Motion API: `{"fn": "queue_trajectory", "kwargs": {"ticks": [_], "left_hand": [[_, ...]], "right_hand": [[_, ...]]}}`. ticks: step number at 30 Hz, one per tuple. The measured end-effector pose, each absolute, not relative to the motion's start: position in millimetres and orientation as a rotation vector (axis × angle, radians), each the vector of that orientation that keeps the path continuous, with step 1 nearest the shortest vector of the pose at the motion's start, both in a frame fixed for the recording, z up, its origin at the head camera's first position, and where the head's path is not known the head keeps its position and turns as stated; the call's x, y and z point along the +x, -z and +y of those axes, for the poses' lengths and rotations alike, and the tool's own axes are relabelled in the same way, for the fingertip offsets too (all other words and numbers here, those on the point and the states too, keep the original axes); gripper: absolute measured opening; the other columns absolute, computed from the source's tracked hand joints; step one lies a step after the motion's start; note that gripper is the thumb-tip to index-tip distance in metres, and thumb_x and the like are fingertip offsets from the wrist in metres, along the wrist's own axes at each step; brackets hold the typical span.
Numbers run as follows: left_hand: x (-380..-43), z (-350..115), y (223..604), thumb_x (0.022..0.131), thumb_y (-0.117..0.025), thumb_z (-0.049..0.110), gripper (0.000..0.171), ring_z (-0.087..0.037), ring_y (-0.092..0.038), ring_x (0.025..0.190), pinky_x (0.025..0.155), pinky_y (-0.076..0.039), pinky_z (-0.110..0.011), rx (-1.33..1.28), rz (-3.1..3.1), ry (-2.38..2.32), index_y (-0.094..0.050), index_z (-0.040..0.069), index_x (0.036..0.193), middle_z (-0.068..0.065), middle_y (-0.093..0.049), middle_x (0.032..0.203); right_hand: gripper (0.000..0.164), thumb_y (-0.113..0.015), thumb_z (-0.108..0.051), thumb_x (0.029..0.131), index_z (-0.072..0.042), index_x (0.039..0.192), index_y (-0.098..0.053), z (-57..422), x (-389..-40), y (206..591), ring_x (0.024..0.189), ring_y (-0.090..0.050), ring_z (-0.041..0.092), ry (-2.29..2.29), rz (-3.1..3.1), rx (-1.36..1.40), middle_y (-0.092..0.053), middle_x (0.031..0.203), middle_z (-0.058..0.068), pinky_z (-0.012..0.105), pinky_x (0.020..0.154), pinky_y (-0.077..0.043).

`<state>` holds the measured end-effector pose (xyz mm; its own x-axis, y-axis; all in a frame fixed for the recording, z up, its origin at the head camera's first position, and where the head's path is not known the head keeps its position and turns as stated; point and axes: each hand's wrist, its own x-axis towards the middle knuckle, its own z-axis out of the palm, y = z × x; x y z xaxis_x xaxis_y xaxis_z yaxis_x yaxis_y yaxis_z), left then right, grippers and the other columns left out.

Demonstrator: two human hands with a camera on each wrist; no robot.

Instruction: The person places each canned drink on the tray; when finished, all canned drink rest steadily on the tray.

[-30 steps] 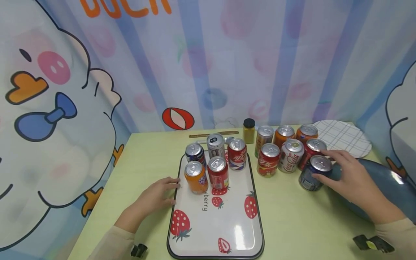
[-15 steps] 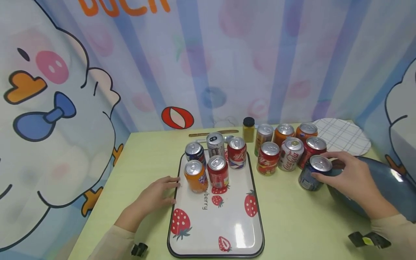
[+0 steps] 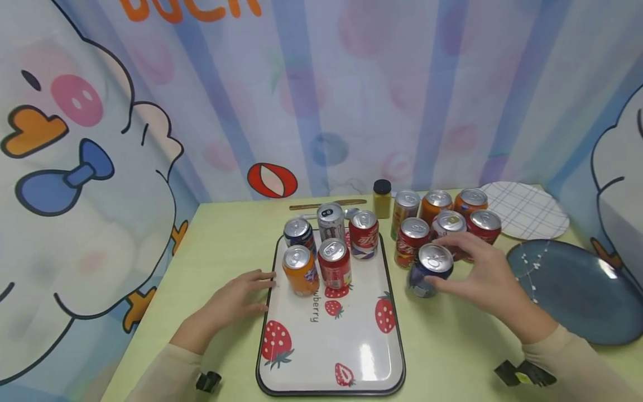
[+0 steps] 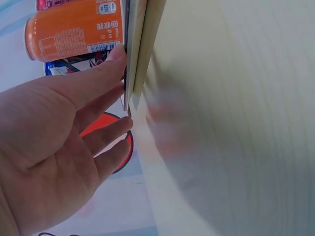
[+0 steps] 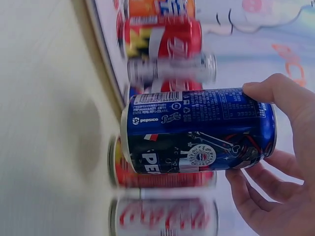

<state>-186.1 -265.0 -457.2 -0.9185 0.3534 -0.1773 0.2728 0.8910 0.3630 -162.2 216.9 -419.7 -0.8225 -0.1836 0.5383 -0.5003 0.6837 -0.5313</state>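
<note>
My right hand (image 3: 482, 273) grips a blue Pepsi can (image 3: 430, 271) near its top, thumb on one side and fingers on the other. In the right wrist view the same Pepsi can (image 5: 202, 130) appears raised off the table. My left hand (image 3: 233, 298) has its fingertips at the left rim of the white strawberry tray (image 3: 346, 346), fingers fairly straight. On the tray's far half stand several cans, among them an orange can (image 3: 301, 271), a red can (image 3: 335, 263) and a dark blue can (image 3: 300, 233).
Right of the tray stand more cans, including a red can (image 3: 412, 241) close behind the Pepsi can. A dark oval plate (image 3: 582, 290) lies at the right, a checked round mat (image 3: 527, 209) behind it. A black-capped jar (image 3: 382, 199) and a knife (image 3: 329, 204) are at the back.
My right hand has carried the Pepsi can left, away from the dark plate's edge and toward the tray. My left hand has stayed at the tray's rim.
</note>
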Motion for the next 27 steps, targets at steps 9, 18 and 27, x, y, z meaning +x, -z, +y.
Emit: {"fn": "queue_trajectory", "kwargs": {"ticks": [9, 18, 27], "left_hand": [[-190, -271, 462, 0.085, -0.086, 0.025, 0.051, -0.035, -0.043, 0.148, 0.119, -0.041, -0.058, 0.522, 2.827, -0.541, -0.07, 0.018, 0.133, -0.005, -0.053, 0.155], [-191, -272, 464, 0.083, -0.087, 0.026, 0.057, -0.036, -0.044, 0.147, 0.12, -0.041, -0.057, 0.515, 2.833, -0.588, -0.067, 0.014, 0.135, -0.007, -0.055, 0.153], [-192, -272, 464, 0.085, -0.086, 0.025, 0.056, -0.035, -0.043, 0.149, 0.121, -0.04, -0.058, 0.494, 2.807, -0.619, -0.067, 0.016, 0.137, -0.005, -0.054, 0.155]], "right_hand": [[0.061, -0.1, -0.024, 0.062, -0.012, 0.115, -0.072, 161, -182, 422, 0.093, -0.069, 0.016, -1.032, -2.445, 0.651, -0.073, 0.113, 0.002, 0.031, 0.074, -0.061], [0.064, -0.098, -0.032, 0.066, -0.013, 0.12, -0.07, 132, -202, 431, 0.08, -0.061, 0.016, -1.016, -2.547, 0.615, -0.07, 0.119, 0.005, 0.026, 0.063, -0.052], [0.065, -0.095, -0.035, 0.071, -0.01, 0.125, -0.069, 122, -211, 438, 0.099, -0.069, 0.026, -1.031, -2.594, 0.617, -0.069, 0.127, 0.01, 0.041, 0.078, -0.062]]}}
